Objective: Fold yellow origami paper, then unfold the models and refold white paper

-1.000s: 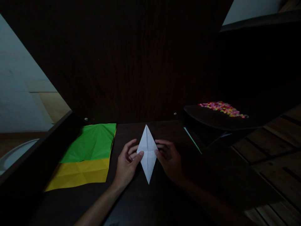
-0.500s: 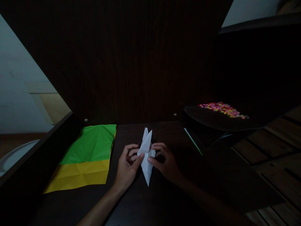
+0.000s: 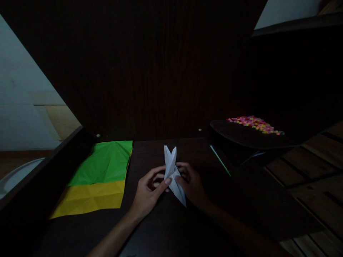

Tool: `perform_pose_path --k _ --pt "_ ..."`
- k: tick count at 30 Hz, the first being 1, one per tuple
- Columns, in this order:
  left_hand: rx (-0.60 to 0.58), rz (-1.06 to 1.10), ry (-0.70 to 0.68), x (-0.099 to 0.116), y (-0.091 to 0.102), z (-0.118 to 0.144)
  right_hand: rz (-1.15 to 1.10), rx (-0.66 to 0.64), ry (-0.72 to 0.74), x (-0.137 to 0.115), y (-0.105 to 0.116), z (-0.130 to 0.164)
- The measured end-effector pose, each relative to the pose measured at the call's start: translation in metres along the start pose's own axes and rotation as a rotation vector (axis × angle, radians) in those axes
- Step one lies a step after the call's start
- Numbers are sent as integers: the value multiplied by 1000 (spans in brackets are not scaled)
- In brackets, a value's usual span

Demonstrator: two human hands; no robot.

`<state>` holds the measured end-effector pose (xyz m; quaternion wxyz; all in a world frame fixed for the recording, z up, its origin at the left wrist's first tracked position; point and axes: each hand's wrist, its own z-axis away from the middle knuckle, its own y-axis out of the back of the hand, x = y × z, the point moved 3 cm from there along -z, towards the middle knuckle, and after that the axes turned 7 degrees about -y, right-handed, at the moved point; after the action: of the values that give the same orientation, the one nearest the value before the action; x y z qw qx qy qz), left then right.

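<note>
Between my two hands is a folded white paper, an origami piece with two narrow points at its far end and one long point slanting down to the right. My left hand pinches its left edge, the thumb on top near the middle fold. On the opposite side my right hand grips the right edge, with the thumb pressed on the paper and the other fingers curled behind. Some fingertips of both hands are hidden under or behind the folds.
Creased green paper and yellow paper lie at the left of the dark tabletop. A thin white-green strip lies at the right. Small colourful pieces are heaped on a dark curved surface farther right. A dark panel rises behind.
The folded paper has turned, its near point swinging right. The two far points now spread into a V. Both hands keep hold and have shifted only slightly.
</note>
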<state>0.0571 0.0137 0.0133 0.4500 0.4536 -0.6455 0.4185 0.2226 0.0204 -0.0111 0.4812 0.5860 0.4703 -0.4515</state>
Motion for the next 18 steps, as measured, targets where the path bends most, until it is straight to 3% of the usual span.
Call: perform_pose_path --k 5,10,18 --pt "-47 -150 -131 7 0 1 -143 -35 -50 0 -5 1" --pt "-78 -138 -144 6 0 0 -256 -77 -47 -4 -11 3" --pt "-75 -155 -190 1 -1 -2 -151 -94 -72 -6 -9 2"
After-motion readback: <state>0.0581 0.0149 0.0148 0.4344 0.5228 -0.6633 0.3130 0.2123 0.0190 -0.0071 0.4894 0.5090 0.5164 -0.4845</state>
